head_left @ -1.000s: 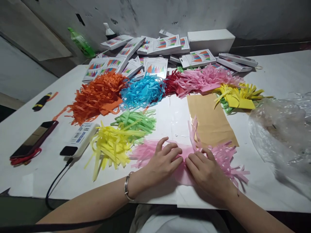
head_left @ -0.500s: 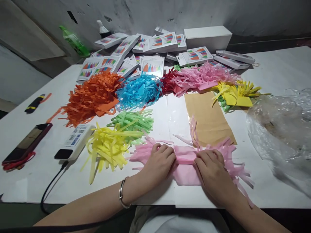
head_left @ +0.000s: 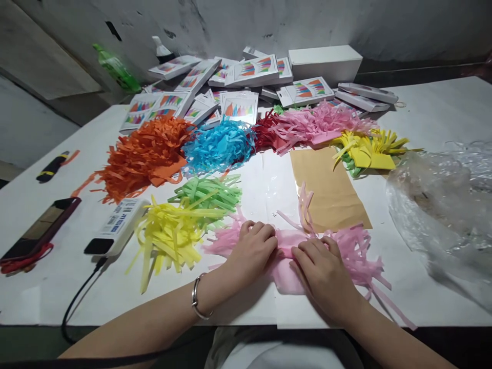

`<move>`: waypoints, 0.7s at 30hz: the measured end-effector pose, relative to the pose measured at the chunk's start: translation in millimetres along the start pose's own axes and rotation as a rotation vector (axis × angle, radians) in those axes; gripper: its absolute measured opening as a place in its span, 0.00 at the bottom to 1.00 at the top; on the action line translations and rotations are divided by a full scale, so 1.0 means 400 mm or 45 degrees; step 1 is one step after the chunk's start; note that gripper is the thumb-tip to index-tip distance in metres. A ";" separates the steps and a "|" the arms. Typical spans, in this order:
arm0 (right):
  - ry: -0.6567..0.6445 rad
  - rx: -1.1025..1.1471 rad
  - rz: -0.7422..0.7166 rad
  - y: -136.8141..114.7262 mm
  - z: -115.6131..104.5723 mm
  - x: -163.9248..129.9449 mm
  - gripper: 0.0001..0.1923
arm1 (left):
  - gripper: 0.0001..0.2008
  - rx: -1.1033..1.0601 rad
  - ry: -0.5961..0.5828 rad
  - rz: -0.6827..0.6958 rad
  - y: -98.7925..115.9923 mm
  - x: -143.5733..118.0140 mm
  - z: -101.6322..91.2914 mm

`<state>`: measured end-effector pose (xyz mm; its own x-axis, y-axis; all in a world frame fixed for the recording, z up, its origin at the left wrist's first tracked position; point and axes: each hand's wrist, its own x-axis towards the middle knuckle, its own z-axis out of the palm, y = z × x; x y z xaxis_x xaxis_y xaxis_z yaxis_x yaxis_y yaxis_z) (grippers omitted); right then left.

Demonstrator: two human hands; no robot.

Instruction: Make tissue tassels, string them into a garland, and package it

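Pink fringed tissue paper [head_left: 289, 277] lies at the table's front edge, its cut strips spreading out to both sides. Across its uncut middle runs a narrow rolled fold, partly hidden under my fingers. My left hand [head_left: 254, 251] is closed on the left end of this fold, fingers bent and pressed down. Closer to the middle, my right hand [head_left: 321, 264] grips the same fold with curled fingers. Yellow fringed paper [head_left: 169, 236] and green fringed paper [head_left: 211, 193] lie left of my left hand. A brown paper sheet [head_left: 334, 195] sits just beyond my right hand.
Orange [head_left: 148, 154], blue [head_left: 221, 143] and pink tassel bundles [head_left: 323, 123] line the back, before a pile of printed boxes [head_left: 249, 72]. A crumpled plastic bag [head_left: 442, 205] lies right. On the left are a phone [head_left: 42, 228] and a cabled white power bank [head_left: 117, 225].
My right hand has moved left along the pink fold, closer to my left hand, covering more of it. My left hand stays nearly in place. The view has shifted slightly.
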<state>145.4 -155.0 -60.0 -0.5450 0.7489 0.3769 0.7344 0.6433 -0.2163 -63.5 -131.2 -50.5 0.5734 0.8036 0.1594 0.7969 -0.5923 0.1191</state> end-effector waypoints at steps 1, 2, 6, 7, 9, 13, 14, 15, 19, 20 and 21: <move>0.032 0.040 0.040 0.002 -0.001 0.000 0.07 | 0.06 0.011 0.052 0.059 -0.003 -0.006 -0.001; 0.057 0.073 0.069 0.005 -0.002 0.000 0.08 | 0.05 0.024 0.107 0.126 -0.005 -0.011 -0.002; 0.058 0.070 -0.048 0.016 -0.009 -0.009 0.14 | 0.05 0.048 0.219 0.337 -0.007 -0.025 -0.011; 0.046 0.023 -0.121 0.018 -0.011 -0.013 0.15 | 0.05 0.054 0.199 0.366 -0.006 -0.026 -0.012; -0.001 -0.083 -0.260 0.024 -0.014 -0.022 0.15 | 0.06 0.068 0.122 0.415 -0.004 -0.028 -0.011; -0.060 -0.108 -0.335 0.038 -0.018 -0.048 0.15 | 0.04 0.041 -0.025 0.418 0.001 -0.031 0.000; -0.049 -0.075 -0.296 0.041 -0.018 -0.054 0.15 | 0.04 0.011 -0.032 0.376 0.003 -0.032 0.003; -0.029 -0.038 -0.231 0.042 -0.017 -0.059 0.15 | 0.03 -0.026 -0.036 0.321 0.005 -0.032 0.005; 0.003 0.015 0.101 0.034 -0.010 -0.063 0.11 | 0.06 -0.110 -0.061 0.074 0.020 -0.019 0.006; -0.016 -0.028 0.163 0.029 -0.010 -0.059 0.11 | 0.07 -0.092 -0.078 0.023 0.024 -0.013 0.005; -0.045 -0.092 0.208 0.023 -0.011 -0.055 0.10 | 0.08 -0.065 -0.097 -0.020 0.027 -0.005 0.003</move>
<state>165.8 -166.1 -66.4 -0.4287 0.8486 0.3101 0.8409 0.5003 -0.2066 -55.8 -139.2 -50.7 0.5751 0.8140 0.0823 0.7964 -0.5800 0.1713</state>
